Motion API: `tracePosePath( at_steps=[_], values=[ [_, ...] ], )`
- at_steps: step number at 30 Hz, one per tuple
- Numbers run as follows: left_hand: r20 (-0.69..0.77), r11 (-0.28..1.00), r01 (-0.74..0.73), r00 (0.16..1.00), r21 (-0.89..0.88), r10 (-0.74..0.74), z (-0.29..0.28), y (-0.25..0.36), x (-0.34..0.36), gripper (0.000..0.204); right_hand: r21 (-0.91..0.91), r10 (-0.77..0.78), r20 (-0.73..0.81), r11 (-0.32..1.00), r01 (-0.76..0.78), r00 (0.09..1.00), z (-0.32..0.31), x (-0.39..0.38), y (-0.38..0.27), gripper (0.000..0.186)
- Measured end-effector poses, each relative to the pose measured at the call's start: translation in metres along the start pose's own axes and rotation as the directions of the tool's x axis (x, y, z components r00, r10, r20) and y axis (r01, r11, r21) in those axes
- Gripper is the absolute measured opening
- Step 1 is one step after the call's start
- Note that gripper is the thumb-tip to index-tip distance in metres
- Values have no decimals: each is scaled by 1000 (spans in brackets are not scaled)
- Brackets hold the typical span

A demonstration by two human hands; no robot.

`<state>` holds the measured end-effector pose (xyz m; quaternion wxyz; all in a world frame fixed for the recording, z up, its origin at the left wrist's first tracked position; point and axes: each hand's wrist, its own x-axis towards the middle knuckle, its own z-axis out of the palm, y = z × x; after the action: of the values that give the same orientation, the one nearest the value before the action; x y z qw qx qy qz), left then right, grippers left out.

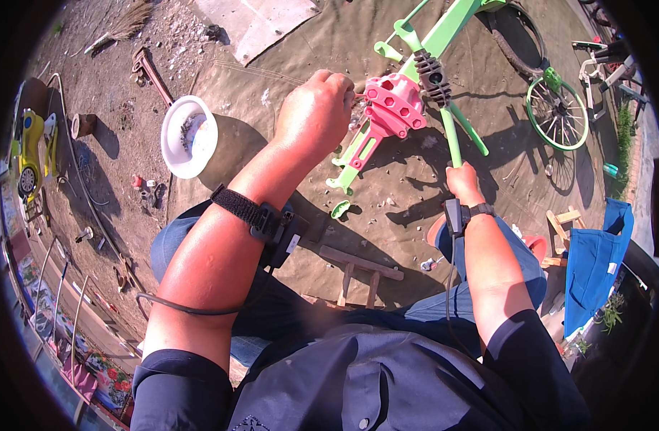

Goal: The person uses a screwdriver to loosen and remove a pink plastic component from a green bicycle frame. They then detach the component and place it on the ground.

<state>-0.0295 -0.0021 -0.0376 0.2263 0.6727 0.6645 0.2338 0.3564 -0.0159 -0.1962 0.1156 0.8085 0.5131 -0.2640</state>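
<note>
A bright green bike frame reaches in from the top right. Joined to it are a dark coil spring and a pink part with hexagonal holes; a pink and green forked arm extends below that. My left hand is closed just left of the pink part, its fingers curled round something mostly hidden. Around the lower end of a green tube, below the spring, my right hand is wrapped.
A white basin stands at left, near a red pipe wrench. Between my legs is a low wooden stool. At right are a green-rimmed wheel and blue cloth. A yellow toy car sits far left.
</note>
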Motion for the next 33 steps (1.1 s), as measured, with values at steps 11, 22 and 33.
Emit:
tracePosePath(
  at_steps=[11,22,33],
  values=[
    [190,971,-16,981,238,-30,1,12,0,20,54,-15,-71,998,19,997,13,8,11,31],
    [269,935,-52,962,350,-47,2,25,-1,20,168,-7,30,986,1,1000,18,15,19,31],
    [266,933,27,955,359,-130,4,36,7,33,243,97,86,963,-116,992,-20,-28,-24,36]
  ],
)
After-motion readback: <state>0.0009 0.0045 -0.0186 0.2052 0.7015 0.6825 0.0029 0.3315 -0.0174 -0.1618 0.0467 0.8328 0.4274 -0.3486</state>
